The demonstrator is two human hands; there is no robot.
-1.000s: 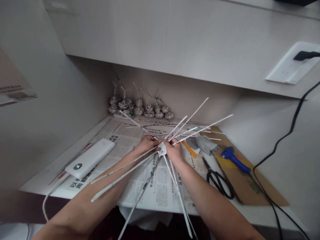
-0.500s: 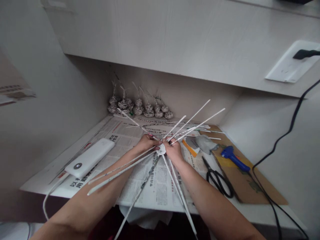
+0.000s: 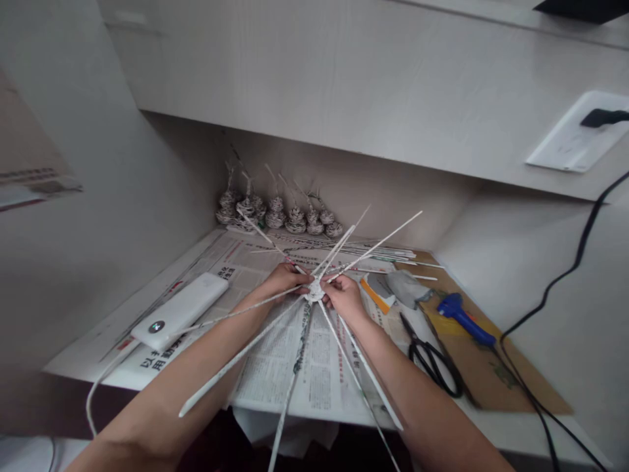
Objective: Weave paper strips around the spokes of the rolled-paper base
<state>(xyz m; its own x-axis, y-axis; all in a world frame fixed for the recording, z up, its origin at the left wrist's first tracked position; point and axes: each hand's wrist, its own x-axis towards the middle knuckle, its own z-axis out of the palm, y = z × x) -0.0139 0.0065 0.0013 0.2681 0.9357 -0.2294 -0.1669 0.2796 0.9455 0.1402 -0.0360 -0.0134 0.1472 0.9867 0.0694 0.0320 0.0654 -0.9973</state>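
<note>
"White paper, is it?"

"Yes, a small round disc [image 3: 315, 289], knobbly and wrinkled, with thin, stiff spokes [image 3: 221, 375] raying out on every side, some speckled dark."

"Where do you have it?"

"Between my two hands, over the printed newspaper [image 3: 270, 373]."

"And your fingers?"

"Drawn in narrow: my left hand [image 3: 285, 278] pinches the disc's left edge, my right hand [image 3: 348, 298] its right. Which strands lie under the tips, I can't tell."

"What's around you?"

"Along the back wall, rough two-lobed gourds [image 3: 295, 221] with spindly stems. To my right, black-looped scissors [image 3: 417, 341], and a blue glue gun [image 3: 464, 320] on flat brown cardboard [image 3: 521, 390]. To my left, a smooth white power bank [image 3: 189, 301], its corners rounded."
</note>
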